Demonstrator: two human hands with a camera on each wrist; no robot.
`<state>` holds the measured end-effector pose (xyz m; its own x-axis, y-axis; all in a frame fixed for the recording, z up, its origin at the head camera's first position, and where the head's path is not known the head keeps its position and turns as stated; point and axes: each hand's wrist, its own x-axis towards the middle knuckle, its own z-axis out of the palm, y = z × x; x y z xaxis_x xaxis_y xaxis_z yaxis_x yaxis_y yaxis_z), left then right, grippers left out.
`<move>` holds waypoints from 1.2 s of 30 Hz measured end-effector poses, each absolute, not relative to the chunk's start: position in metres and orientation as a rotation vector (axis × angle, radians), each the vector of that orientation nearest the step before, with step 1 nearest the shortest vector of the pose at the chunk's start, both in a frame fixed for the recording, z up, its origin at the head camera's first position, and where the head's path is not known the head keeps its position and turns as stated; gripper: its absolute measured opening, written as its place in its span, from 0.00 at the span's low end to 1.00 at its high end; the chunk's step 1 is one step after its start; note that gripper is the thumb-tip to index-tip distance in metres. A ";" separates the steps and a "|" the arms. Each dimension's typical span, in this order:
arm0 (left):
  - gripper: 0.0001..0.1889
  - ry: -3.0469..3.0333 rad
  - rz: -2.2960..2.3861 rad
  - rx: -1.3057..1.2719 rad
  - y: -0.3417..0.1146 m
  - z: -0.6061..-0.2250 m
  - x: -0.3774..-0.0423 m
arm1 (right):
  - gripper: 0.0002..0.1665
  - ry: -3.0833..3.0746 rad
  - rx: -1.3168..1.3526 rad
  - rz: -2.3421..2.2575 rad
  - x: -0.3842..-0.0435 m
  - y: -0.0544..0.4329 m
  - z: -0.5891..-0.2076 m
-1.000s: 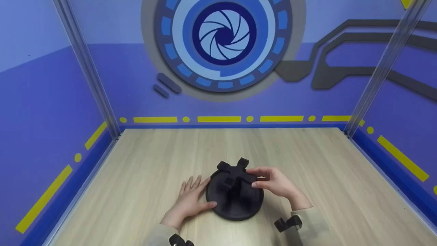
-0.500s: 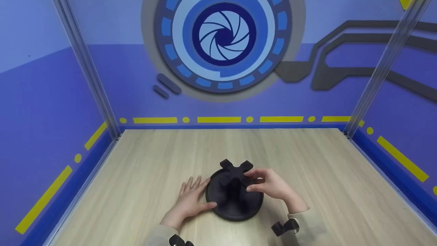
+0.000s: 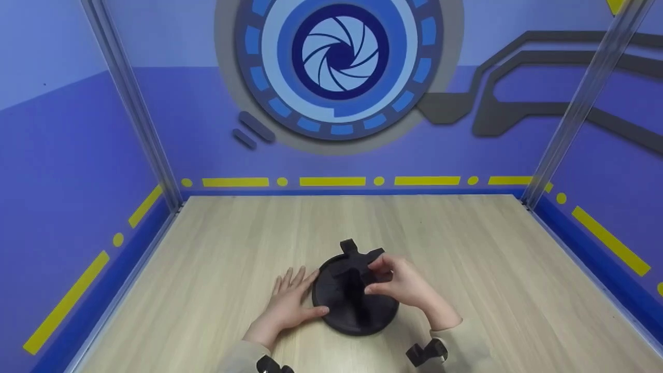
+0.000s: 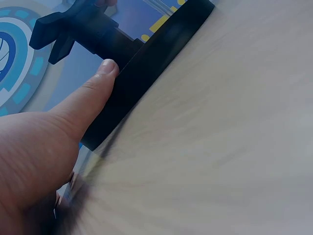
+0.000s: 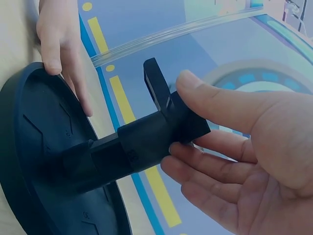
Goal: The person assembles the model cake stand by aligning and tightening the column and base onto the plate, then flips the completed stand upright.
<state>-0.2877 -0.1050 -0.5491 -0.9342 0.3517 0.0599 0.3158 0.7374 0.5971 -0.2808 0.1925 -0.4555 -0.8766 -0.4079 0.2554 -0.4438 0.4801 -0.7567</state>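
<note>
A black round base (image 3: 331, 313) with a raised rim lies on the wooden table. From its middle rises a black post (image 5: 142, 142), topped by a cross-shaped piece (image 3: 354, 257) with short stubby arms. My left hand (image 3: 288, 306) rests at the base's left side, thumb on the rim and the other fingers straight and spread. In the left wrist view, the thumb (image 4: 90, 93) lies along the rim. My right hand (image 3: 406, 285) pinches one arm of the cross between thumb and fingers. In the right wrist view its lower fingers (image 5: 200, 171) curl loosely beside the post.
Blue printed panels (image 3: 331, 160) with yellow dashes enclose the wooden table (image 3: 248, 233) at the back and both sides. Metal posts (image 3: 137, 114) stand at the back corners. Dark clip-like mounts (image 3: 427, 352) are worn on both wrists.
The cross-shaped piece has turned clockwise as seen from above. My right hand has moved with it, left and a little nearer. My left hand and the base have stayed in place.
</note>
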 end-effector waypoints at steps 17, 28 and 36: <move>0.53 2.894 0.958 0.567 -0.105 -0.549 -0.288 | 0.19 -2.573 0.583 1.448 -0.287 0.212 -0.444; 0.53 2.874 0.977 0.545 -0.105 -0.549 -0.287 | 0.24 -2.461 0.438 1.655 -0.305 0.219 -0.466; 0.53 2.876 0.968 0.557 -0.105 -0.548 -0.286 | 0.27 -2.438 0.595 1.799 -0.312 0.223 -0.484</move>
<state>-0.2861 -0.1050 -0.5477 -0.9333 0.3539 0.0613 0.3189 0.7380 0.5947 -0.3118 0.2227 -0.4844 -0.9243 -0.2730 0.2668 -0.3355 0.2475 -0.9089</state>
